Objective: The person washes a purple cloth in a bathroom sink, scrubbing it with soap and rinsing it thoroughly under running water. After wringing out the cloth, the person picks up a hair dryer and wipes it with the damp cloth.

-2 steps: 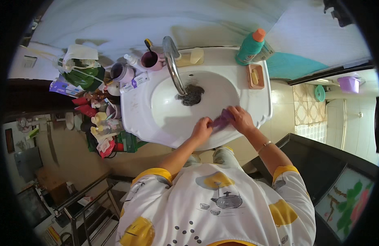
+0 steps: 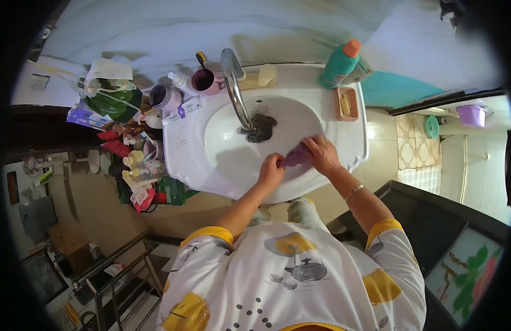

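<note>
Above the near right part of a white washbasin (image 2: pixel 184 144), a crumpled purple cloth (image 2: pixel 295 156) stretches between my two hands. My left hand (image 2: pixel 271 170) pinches one end of it with fingers closed. The other end is gripped by my right hand (image 2: pixel 322 155), whose curled fingers cover part of the cloth. Under the chrome faucet (image 2: pixel 236 91), a dark grey, wiry-looking clump (image 2: pixel 260 128) lies in the bowl over the drain area. Whether it is a scouring pad or something else, I cannot tell.
Along the back rim stand a pink mug (image 2: pixel 206 83) with a toothbrush, a toothpaste box (image 2: pixel 182 110) and a teal bottle (image 2: pixel 340 65) with an orange cap. A soap dish (image 2: pixel 346 103) sits at the right. Bags and bottles crowd the left side; a black-framed panel (image 2: pixel 421 220) is close on the right.
My right hand has shifted slightly up and to the left with its end of the cloth. My left hand has barely moved, and both keep their hold.
</note>
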Motion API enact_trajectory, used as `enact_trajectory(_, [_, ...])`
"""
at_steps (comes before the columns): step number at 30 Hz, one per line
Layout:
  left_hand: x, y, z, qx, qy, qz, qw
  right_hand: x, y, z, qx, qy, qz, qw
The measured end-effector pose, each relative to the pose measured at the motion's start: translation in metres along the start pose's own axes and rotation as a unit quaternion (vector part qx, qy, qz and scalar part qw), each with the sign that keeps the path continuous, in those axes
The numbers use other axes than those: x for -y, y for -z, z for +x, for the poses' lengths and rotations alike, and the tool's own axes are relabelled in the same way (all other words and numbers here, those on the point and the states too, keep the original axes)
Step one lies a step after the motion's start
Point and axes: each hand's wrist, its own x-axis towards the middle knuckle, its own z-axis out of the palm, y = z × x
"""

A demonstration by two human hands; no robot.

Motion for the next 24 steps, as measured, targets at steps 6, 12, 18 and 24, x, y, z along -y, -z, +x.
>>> enact_trajectory(6, [0.056, -0.028, 0.056, -0.064, -0.056, 0.029, 0.996, -0.044, -0.071, 0.094, 0.002, 0.155, -0.224, 0.962])
enact_trajectory(12, [0.062, -0.045, 0.037, 0.217, 0.006, 0.122, 0.968, -0.028, -0.101, 0.031, 0.183, -0.019, -0.307, 0.934])
enact_trajectory(18, [0.031, 0.017, -0.013, 0.319, 0.037, 0.126, 0.939, 0.061, -0.022, -0.031, 0.271, -0.118, -0.103, 0.95])
enact_trajectory(24, [0.022, 0.111, -0.055, 0.183, -0.032, 0.153, 0.97, 0.076, -0.025, -0.054, 0.202, -0.207, 0.418, 0.861])
